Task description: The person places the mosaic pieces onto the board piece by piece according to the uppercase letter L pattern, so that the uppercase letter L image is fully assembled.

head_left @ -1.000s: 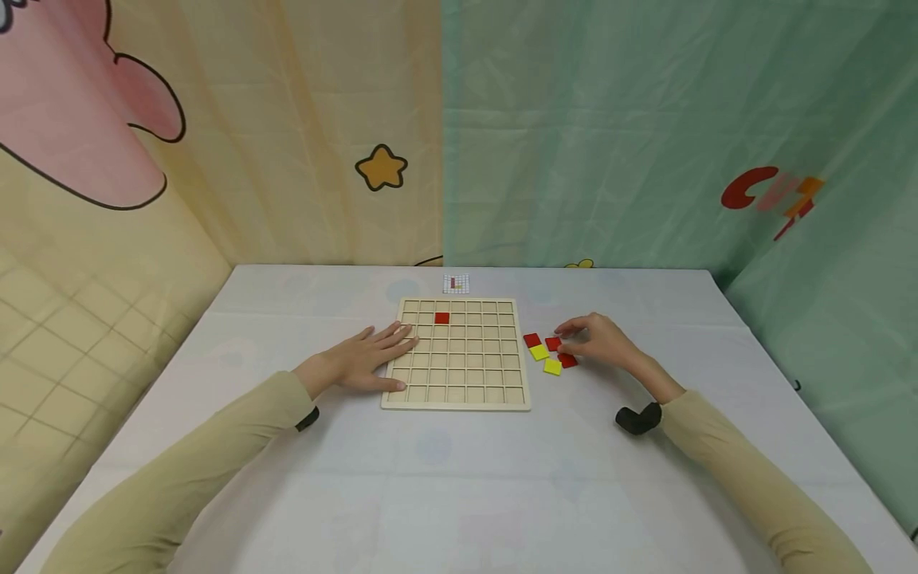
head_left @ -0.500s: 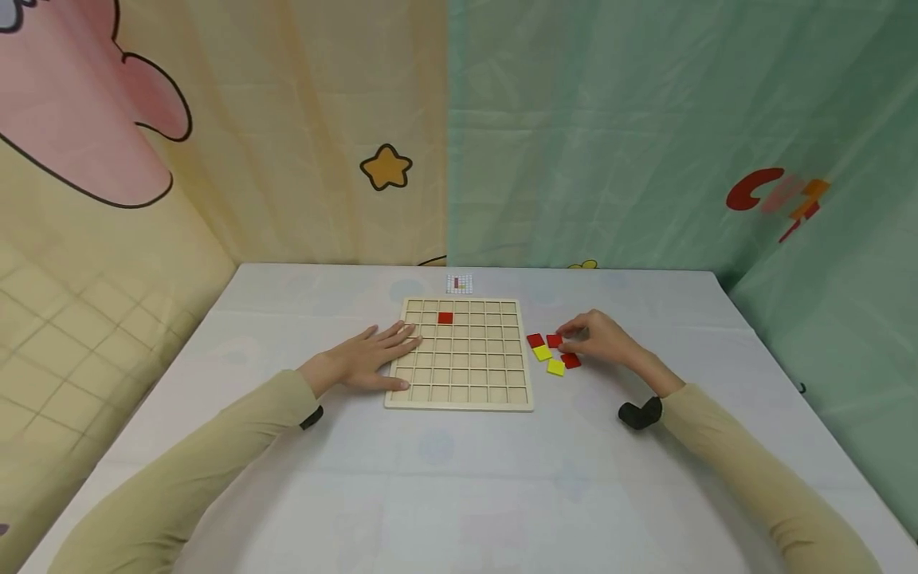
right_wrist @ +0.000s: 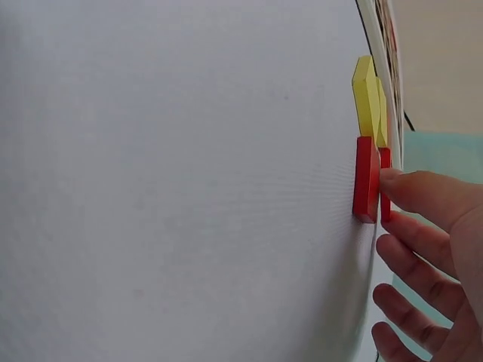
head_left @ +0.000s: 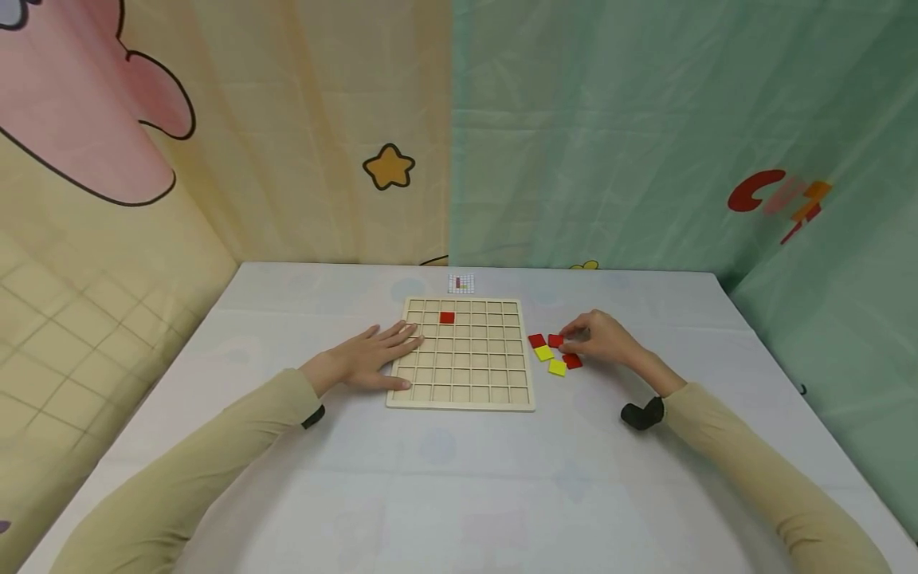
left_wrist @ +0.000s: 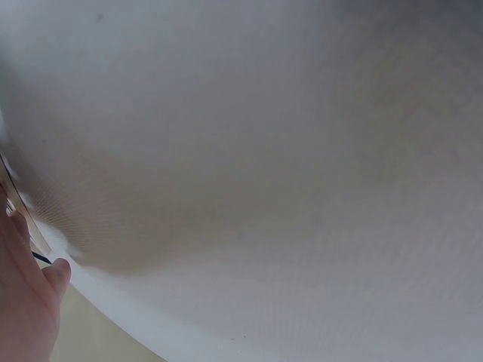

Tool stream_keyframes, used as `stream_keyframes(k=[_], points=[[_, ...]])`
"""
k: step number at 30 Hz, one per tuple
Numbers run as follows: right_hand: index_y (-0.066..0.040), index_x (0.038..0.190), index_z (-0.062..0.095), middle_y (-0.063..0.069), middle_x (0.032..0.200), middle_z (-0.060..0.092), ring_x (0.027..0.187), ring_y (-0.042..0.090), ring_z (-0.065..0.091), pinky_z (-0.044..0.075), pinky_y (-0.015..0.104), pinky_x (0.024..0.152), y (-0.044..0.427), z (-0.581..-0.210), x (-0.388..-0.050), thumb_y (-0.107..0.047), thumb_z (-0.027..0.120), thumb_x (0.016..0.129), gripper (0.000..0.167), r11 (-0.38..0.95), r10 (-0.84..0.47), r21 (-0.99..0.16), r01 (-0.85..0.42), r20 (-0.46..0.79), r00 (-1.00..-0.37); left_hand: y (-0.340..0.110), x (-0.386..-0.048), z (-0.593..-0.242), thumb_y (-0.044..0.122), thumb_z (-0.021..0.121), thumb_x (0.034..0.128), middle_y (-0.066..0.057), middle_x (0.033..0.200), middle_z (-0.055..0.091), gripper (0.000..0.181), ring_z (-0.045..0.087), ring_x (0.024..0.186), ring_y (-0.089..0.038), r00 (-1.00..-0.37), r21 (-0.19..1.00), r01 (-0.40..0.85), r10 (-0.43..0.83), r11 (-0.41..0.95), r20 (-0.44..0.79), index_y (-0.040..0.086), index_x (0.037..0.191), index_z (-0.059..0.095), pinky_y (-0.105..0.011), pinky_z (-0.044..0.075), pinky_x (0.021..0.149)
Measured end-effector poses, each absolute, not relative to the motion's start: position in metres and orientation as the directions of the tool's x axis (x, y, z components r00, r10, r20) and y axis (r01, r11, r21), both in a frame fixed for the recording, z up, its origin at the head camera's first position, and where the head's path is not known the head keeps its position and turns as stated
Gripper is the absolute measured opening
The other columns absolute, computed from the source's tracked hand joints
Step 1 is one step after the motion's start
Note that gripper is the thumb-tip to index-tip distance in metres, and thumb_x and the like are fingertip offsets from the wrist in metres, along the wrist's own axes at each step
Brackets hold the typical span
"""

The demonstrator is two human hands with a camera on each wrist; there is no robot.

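Observation:
My left hand (head_left: 369, 357) lies flat with spread fingers on the left edge of a pale wooden grid board (head_left: 466, 395). One red square tile (head_left: 447, 317) sits in a cell of the board's upper part. To the right of the board, my right hand (head_left: 604, 339) pinches another red tile (head_left: 555, 340) between thumb and index finger; the right wrist view shows the thumb (right_wrist: 411, 188) against its edge. Around it lie a red tile (head_left: 537, 340), a nearer red tile (head_left: 572, 361) and two yellow tiles, one (head_left: 544, 353) behind the other (head_left: 557, 367).
A small printed card (head_left: 461, 284) with a coloured grid pattern lies behind the board. White cloth covers the table (head_left: 459, 494). Printed curtains (head_left: 617, 135) hang behind and at both sides.
The head view has shifted slightly, so everything sits a little further right. The right fingers have nudged the red tile slightly away from me. My left hand stays on the board.

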State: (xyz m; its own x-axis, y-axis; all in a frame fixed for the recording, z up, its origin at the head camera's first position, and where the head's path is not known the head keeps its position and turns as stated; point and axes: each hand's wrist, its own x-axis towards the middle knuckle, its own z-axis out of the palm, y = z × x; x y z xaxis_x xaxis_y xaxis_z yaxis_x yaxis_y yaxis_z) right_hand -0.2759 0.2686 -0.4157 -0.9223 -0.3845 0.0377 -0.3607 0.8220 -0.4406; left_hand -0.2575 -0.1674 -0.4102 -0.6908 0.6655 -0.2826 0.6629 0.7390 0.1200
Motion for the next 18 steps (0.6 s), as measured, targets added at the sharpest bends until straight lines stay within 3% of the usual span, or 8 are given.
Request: stream_keyframes(k=[7, 18], points=[[-0.005, 0.1, 0.074, 0.01, 0.097, 0.074, 0.097, 0.027, 0.059, 0.051, 0.044, 0.085, 0.258, -0.41, -0.277, -0.024, 0.075, 0.082, 0.027, 0.841, -0.322, -0.444, -0.309, 0.048, -0.946, -0.168, -0.258, -0.41, 0.066, 0.042, 0.0912, -0.006, 0.164, 0.002, 0.085, -0.001, 0.151, -0.029, -0.686, 0.116, 0.67, 0.672, 0.733, -0.281, 0.022, 0.156, 0.011, -0.061, 0.009, 0.117], [-0.005, 0.103, 0.074, 0.012, 0.098, 0.072, 0.095, 0.027, 0.059, 0.05, 0.045, 0.086, 0.232, -0.406, -0.289, -0.028, 0.074, 0.082, 0.031, 0.83, -0.314, -0.455, -0.322, 0.094, -0.945, -0.168, -0.258, -0.41, 0.066, 0.042, 0.0916, -0.004, 0.164, 0.002, 0.084, -0.001, 0.151, -0.028, -0.689, 0.108, 0.668, 0.667, 0.736, -0.283, 0.022, 0.156, 0.01, -0.06, 0.009, 0.117]])
